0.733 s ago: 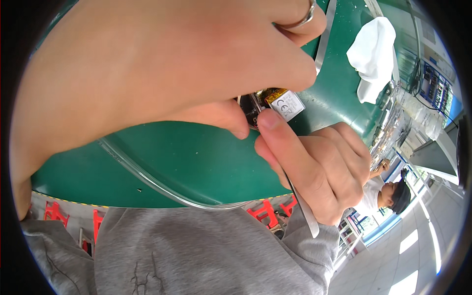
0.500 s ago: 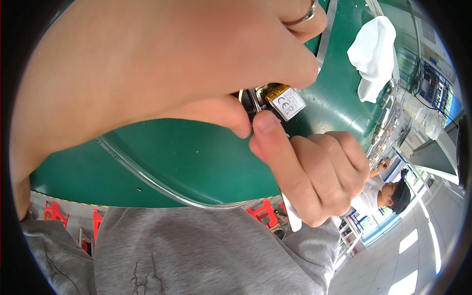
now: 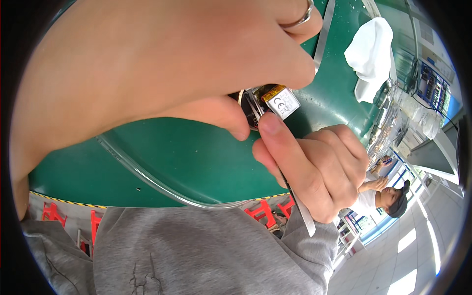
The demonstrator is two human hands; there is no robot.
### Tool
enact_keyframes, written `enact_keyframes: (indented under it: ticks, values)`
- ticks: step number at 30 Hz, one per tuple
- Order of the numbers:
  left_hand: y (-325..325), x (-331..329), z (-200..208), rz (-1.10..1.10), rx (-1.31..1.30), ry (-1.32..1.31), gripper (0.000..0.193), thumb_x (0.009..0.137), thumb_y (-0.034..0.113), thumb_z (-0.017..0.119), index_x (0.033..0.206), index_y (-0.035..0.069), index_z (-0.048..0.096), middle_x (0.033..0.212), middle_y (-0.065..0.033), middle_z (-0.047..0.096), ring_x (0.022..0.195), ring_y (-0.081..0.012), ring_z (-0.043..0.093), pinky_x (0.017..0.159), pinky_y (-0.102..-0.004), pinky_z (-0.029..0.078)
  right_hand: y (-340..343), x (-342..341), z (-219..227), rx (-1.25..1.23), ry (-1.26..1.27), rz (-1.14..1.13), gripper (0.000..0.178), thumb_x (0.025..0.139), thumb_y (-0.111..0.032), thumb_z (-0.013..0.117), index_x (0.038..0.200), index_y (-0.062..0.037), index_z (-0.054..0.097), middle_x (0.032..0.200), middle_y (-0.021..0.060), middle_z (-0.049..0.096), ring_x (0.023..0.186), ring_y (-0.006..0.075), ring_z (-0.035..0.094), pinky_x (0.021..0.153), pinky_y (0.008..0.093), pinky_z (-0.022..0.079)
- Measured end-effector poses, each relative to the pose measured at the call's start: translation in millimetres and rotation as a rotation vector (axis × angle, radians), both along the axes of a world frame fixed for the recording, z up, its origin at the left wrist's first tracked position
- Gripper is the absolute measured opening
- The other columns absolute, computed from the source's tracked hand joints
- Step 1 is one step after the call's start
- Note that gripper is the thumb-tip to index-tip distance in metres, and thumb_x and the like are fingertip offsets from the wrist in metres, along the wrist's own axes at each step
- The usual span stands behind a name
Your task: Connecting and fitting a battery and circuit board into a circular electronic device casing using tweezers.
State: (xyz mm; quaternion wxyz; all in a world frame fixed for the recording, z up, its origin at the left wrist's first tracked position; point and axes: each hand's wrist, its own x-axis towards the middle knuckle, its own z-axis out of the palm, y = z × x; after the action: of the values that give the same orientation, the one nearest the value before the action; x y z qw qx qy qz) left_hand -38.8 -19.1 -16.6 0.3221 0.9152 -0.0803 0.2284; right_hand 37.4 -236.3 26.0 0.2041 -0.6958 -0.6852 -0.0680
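My left hand point(image 3: 216, 54), with a ring on one finger, reaches in large from the left. Its fingers close round a small round black casing point(image 3: 249, 117), which they partly cover. A small silver pouch battery point(image 3: 284, 103) with an orange-taped edge sticks out at the casing's right side. Thumb and forefinger of my right hand point(image 3: 319, 167) pinch slim metal tweezers point(image 3: 305, 216). Their narrow tips lie at the casing's opening, beside the battery; the rear end juts out below my palm. I cannot tell whether the tips grip anything.
A clear tube point(image 3: 147, 178) curves along the near edge of the green table point(image 3: 108, 172). Beyond my hands are a metal strip point(image 3: 324, 39), a white cloth point(image 3: 369, 54) and clear plastic bags point(image 3: 381, 135). Red stools point(image 3: 260, 212) stand below; a co-worker in a dark cap point(image 3: 400, 199) is at right.
The tweezers' rear end has swung right and slightly down as my right fingers shifted. My left hand and the casing have moved slightly left. The co-worker's hands have moved.
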Motion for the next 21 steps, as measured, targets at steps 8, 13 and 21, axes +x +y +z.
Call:
enact_keyframes:
  ticks: [8,13,21]
  values:
    - [16.6,14.8,7.2,-0.29,0.038,-0.035,0.052,0.054,0.03,0.079,0.098,0.003,0.073,0.086,-0.0079,0.057,0.064,-0.0203,0.051,0.056,-0.0344,0.036,-1.5,2.6,1.4,-0.014,0.048,0.02,0.035,0.078,-0.013,0.085,0.102,0.0081,0.071,0.069,0.0065,0.068,0.043,0.0098,0.047,0.042,0.0235,0.027]
    - [12.8,15.4,4.9,-0.335,0.037,-0.049,0.052,0.054,0.029,0.079,0.098,0.002,0.073,0.086,-0.0081,0.057,0.064,-0.0204,0.051,0.056,-0.0345,0.036,-2.1,3.1,6.3,-0.064,0.078,-0.008,0.037,0.075,-0.012,0.086,0.102,0.0085,0.071,0.071,0.0074,0.069,0.044,0.0105,0.048,0.043,0.0234,0.03]
    - [7.2,27.0,5.4,-0.383,0.046,-0.066,0.052,0.053,0.029,0.079,0.097,0.002,0.073,0.086,-0.0085,0.057,0.064,-0.0205,0.051,0.056,-0.0346,0.036,5.8,-2.8,3.8,-0.016,0.093,-0.105,0.033,0.073,-0.004,0.085,0.097,0.0118,0.069,0.081,0.0157,0.074,0.046,0.0141,0.051,0.04,0.0245,0.035]
